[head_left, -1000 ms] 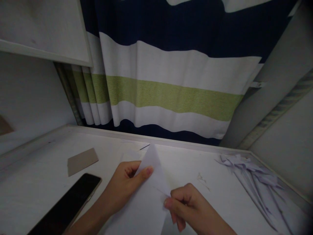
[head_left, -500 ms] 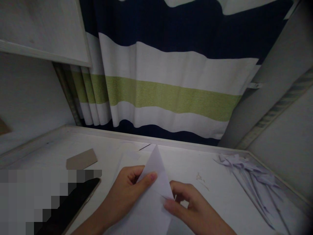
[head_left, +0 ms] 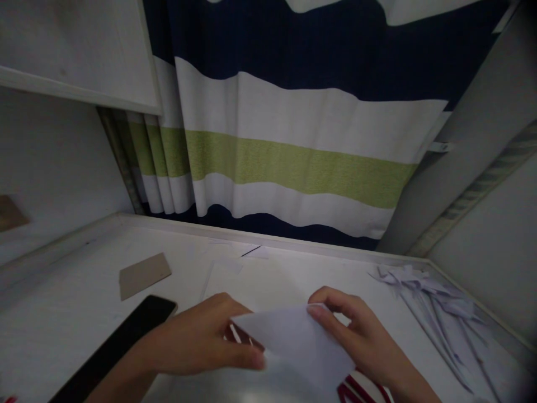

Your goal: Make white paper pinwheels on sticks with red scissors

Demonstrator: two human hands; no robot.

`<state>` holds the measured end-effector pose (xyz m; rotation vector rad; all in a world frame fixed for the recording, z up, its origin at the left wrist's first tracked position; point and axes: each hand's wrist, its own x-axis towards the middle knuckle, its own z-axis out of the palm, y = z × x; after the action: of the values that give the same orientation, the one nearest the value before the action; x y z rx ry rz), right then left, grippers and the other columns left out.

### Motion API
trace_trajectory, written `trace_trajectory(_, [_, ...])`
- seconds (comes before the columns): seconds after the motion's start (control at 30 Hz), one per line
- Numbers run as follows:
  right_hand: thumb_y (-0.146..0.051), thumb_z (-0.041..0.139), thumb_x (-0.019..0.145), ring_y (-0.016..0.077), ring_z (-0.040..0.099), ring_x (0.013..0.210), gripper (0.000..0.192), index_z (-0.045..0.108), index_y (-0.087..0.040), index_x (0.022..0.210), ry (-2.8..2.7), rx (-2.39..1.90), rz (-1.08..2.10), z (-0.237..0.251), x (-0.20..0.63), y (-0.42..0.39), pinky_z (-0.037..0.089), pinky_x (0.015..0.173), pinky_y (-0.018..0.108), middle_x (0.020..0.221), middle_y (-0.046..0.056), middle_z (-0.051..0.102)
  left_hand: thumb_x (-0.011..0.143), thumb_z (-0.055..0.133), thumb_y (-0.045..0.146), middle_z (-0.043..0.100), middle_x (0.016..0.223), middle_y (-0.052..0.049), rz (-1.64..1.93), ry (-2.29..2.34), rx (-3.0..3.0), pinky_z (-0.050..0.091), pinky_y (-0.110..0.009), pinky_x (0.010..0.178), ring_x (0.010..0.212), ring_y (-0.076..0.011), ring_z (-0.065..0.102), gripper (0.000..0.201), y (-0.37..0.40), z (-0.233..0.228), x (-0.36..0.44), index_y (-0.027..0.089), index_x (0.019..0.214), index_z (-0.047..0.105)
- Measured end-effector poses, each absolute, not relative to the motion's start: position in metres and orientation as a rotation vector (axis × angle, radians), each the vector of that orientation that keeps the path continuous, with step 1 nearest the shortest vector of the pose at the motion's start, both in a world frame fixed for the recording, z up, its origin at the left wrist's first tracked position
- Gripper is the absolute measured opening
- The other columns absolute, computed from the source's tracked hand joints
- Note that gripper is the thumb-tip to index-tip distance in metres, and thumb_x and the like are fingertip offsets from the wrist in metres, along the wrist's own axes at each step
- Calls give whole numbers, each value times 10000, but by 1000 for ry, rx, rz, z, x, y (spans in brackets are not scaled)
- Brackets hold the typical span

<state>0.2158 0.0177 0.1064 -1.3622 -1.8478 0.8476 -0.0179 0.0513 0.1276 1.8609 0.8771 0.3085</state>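
Both hands hold a white folded paper point(head_left: 297, 341) just above the desk point(head_left: 71, 313), low in the middle of the view. The left hand point(head_left: 201, 344) lies over the paper's left edge, its thumb stretched along the lower fold and its fingers curled behind the sheet, so it pinches that side. The right hand point(head_left: 361, 336) grips the paper's upper right corner between thumb and forefinger, the other fingers loosely bent beside it. The paper is tilted, its far edge raised. Under it something red and white point(head_left: 356, 386) shows on the desk, too hidden to identify. A flat white sheet point(head_left: 260, 282) lies on the desk just beyond the hands. A dark phone point(head_left: 121, 344) lies left of the left wrist, with a brown card point(head_left: 145, 274) beyond it. A heap of folded paper strips point(head_left: 436, 302) lies at the right, well apart. A striped curtain point(head_left: 293, 140) hangs behind the desk.
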Motion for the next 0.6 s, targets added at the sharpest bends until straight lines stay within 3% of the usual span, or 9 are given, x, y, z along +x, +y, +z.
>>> trace_trajectory(0.1, [-264,474,833,131,558,638,185,579,-195,697,-2119,-1340,764,112,219,17,391,588,218,658,-16,603,604,689,378,662,933,-33,224,871,1890,435,-218,676,803,-189,598,438,52,133,-27,247,1016,617])
trace_trajectory(0.2, [-237,500,820,132,579,676,136,597,-203,731,-2272,-1330,729,114,217,16,397,633,220,706,-13,639,628,665,401,656,960,-52,199,832,1896,449,-226,684,805,-185,609,447,51,127,-21,228,1035,601])
trace_trajectory(0.3, [-226,515,814,122,584,691,108,606,-200,763,-2316,-1294,739,112,214,14,398,646,209,735,-14,646,669,610,449,682,793,-52,92,761,2101,445,-201,583,692,-177,621,367,48,111,-3,179,913,654])
trace_trajectory(0.37, [-230,522,813,115,583,695,101,606,-192,769,-2311,-1293,717,110,213,13,394,652,204,737,-16,645,763,527,365,674,660,-53,50,731,2218,427,-184,519,591,-157,611,278,45,101,8,131,771,677])
trace_trajectory(0.47, [-247,539,805,113,584,698,108,610,-188,749,-2289,-1313,687,109,214,13,391,659,209,726,-19,649,834,401,227,665,593,-38,3,710,2179,427,-158,506,519,-115,598,326,42,92,18,122,685,671])
trace_trajectory(0.6, [-269,560,791,120,584,662,137,639,-188,713,-2254,-1321,661,108,216,14,400,647,228,687,-12,660,824,386,218,617,484,-10,-10,761,2175,380,-140,393,394,-92,525,336,39,91,20,131,655,664])
